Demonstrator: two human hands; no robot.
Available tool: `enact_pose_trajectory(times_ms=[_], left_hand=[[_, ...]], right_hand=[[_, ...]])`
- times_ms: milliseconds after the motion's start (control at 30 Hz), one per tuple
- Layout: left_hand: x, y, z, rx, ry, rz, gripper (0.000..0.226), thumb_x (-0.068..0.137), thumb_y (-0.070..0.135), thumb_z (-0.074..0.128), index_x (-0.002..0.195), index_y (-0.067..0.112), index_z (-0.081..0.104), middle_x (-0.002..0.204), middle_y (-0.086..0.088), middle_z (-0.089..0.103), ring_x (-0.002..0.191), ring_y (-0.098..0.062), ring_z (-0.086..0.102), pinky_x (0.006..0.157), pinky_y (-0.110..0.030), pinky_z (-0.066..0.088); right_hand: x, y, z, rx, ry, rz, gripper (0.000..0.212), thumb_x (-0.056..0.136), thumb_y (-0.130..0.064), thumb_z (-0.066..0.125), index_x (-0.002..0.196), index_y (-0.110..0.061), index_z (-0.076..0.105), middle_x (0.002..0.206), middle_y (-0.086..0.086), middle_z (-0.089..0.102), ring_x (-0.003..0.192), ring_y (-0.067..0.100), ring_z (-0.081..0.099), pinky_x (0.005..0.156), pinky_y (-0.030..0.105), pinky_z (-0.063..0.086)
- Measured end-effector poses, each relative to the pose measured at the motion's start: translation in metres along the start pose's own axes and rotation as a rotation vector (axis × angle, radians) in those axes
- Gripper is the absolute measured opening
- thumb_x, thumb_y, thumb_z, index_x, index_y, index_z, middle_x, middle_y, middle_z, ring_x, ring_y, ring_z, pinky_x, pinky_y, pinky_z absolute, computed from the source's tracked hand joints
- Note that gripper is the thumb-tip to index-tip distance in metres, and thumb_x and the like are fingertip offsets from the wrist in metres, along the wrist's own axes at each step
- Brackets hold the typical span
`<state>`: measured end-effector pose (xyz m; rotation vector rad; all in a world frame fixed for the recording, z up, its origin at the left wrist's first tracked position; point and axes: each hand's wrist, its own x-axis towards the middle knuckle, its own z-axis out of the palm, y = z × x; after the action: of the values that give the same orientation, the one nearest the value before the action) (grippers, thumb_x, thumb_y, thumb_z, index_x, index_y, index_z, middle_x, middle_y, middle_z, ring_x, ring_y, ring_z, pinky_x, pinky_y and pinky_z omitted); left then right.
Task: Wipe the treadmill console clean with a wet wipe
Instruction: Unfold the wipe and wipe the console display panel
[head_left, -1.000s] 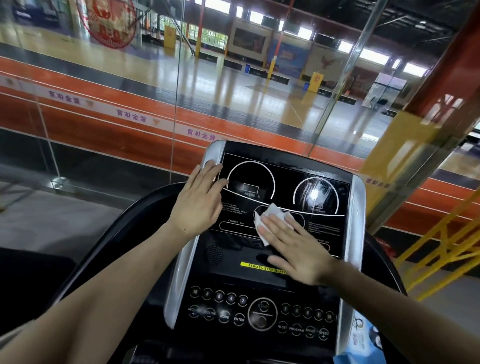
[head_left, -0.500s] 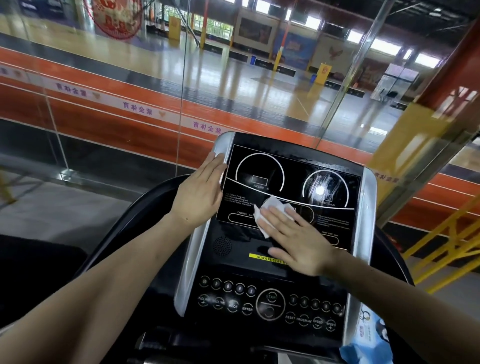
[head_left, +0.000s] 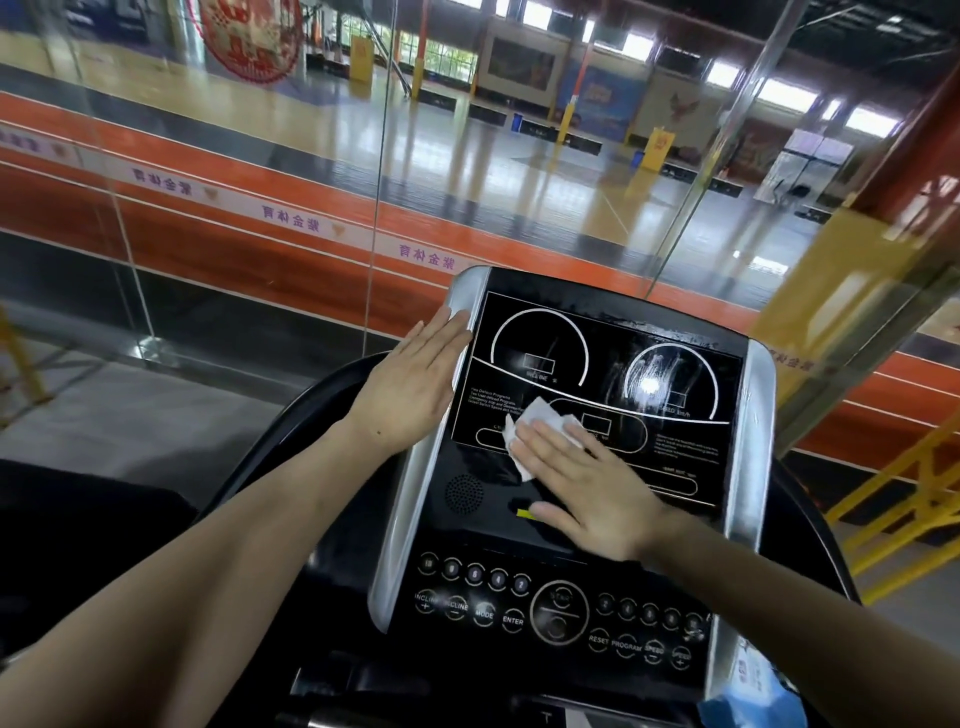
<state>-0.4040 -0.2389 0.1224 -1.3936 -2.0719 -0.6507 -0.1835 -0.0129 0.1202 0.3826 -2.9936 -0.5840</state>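
The black treadmill console (head_left: 691, 467) with silver side rails fills the lower middle of the view. Flat on its display panel lies my right hand (head_left: 587, 483), fingers together, pressing a crumpled white wet wipe (head_left: 535, 421) against the glass just left of centre. My left hand (head_left: 410, 389) rests flat on the console's left silver rail, fingers straight and holding nothing. Wet streaks shine on the right dial of the display.
A row of round buttons (head_left: 556, 613) runs across the console's lower section. A blue wipe packet (head_left: 753, 696) sits at the bottom right corner. Glass panels (head_left: 260, 208) stand just beyond the console, and yellow railings (head_left: 904, 493) rise on the right.
My right hand and the wipe have slid slightly left and down on the display. My left hand has shifted from the panel's edge onto the left rail.
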Motion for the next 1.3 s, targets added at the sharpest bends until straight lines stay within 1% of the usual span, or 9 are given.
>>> enact_pose_trajectory(times_ms=[67,267,500,667,767,933,1033,1200,1300], left_hand=[[-0.001,0.000,0.001,0.007,-0.015,-0.006,0.062,0.097,0.005,0.050,0.157,0.001,0.036,0.170,-0.014,0.026,0.160,-0.027,0.012,0.130,-0.046,0.018],[-0.006,0.003,0.000,0.078,-0.030,-0.049,0.059,0.104,0.017,0.039,0.161,0.006,0.028,0.172,-0.010,0.018,0.161,-0.025,0.009,0.129,-0.049,0.018],[-0.012,0.002,0.000,0.129,-0.032,-0.090,0.061,0.107,0.023,0.032,0.165,0.012,0.018,0.174,-0.004,0.012,0.161,-0.023,0.008,0.129,-0.050,0.015],[-0.013,0.003,0.002,0.122,-0.074,-0.102,0.062,0.106,0.025,0.029,0.166,0.013,0.014,0.174,-0.002,0.007,0.161,-0.021,0.007,0.129,-0.050,0.016],[-0.013,0.003,-0.001,0.132,-0.065,-0.119,0.059,0.108,0.027,0.030,0.165,0.014,0.019,0.174,-0.001,0.011,0.161,-0.022,0.007,0.129,-0.051,0.016],[-0.013,0.001,-0.005,0.150,-0.083,-0.101,0.058,0.109,0.030,0.027,0.165,0.016,0.022,0.173,0.002,0.016,0.161,-0.023,0.011,0.128,-0.053,0.017],[-0.015,-0.001,-0.006,0.153,-0.090,-0.107,0.057,0.109,0.032,0.024,0.165,0.017,0.022,0.172,0.002,0.016,0.160,-0.023,0.013,0.128,-0.054,0.019],[-0.016,0.000,-0.004,0.160,-0.085,-0.134,0.057,0.112,0.035,0.022,0.166,0.022,0.011,0.173,0.006,0.007,0.161,-0.021,0.010,0.128,-0.053,0.016],[-0.016,-0.001,-0.005,0.154,-0.088,-0.133,0.057,0.112,0.036,0.022,0.166,0.024,0.008,0.173,0.008,0.005,0.161,-0.020,0.008,0.129,-0.052,0.013]], right_hand=[[0.011,0.015,-0.010,-0.023,0.002,-0.004,0.072,0.112,-0.060,0.020,0.170,-0.021,0.002,0.177,0.001,0.000,0.164,0.016,-0.004,0.133,0.046,-0.003],[0.068,0.047,-0.037,0.093,0.110,0.304,0.075,0.107,-0.065,0.006,0.169,-0.023,-0.003,0.177,-0.002,-0.007,0.163,0.015,-0.013,0.133,0.049,0.000],[0.027,-0.012,-0.005,0.018,0.022,-0.010,0.071,0.113,-0.055,0.024,0.170,-0.021,0.000,0.178,0.000,-0.002,0.164,0.016,-0.007,0.133,0.048,0.000],[0.069,0.033,-0.041,0.079,0.073,0.165,0.074,0.107,-0.066,0.004,0.170,-0.026,0.003,0.176,-0.003,0.000,0.163,0.014,-0.006,0.133,0.049,0.002],[0.089,0.029,-0.046,0.115,0.109,0.278,0.075,0.107,-0.064,0.009,0.170,-0.023,0.001,0.177,-0.002,-0.005,0.163,0.015,-0.011,0.133,0.050,0.002],[0.049,-0.030,-0.010,0.062,0.048,0.021,0.072,0.112,-0.057,0.021,0.170,-0.020,0.000,0.178,0.001,-0.001,0.164,0.017,-0.008,0.133,0.050,0.000],[0.051,-0.018,-0.012,0.032,0.022,-0.051,0.070,0.112,-0.057,0.020,0.170,-0.021,0.006,0.178,0.000,0.004,0.164,0.015,-0.005,0.133,0.047,0.000],[0.100,0.027,-0.053,0.107,0.081,0.214,0.072,0.107,-0.061,0.006,0.170,-0.026,0.002,0.178,-0.002,-0.001,0.163,0.012,-0.010,0.133,0.045,-0.007],[0.110,0.010,-0.046,0.154,0.116,0.267,0.069,0.109,-0.056,0.010,0.169,-0.023,-0.001,0.177,-0.001,-0.007,0.163,0.014,-0.013,0.133,0.048,-0.005]])
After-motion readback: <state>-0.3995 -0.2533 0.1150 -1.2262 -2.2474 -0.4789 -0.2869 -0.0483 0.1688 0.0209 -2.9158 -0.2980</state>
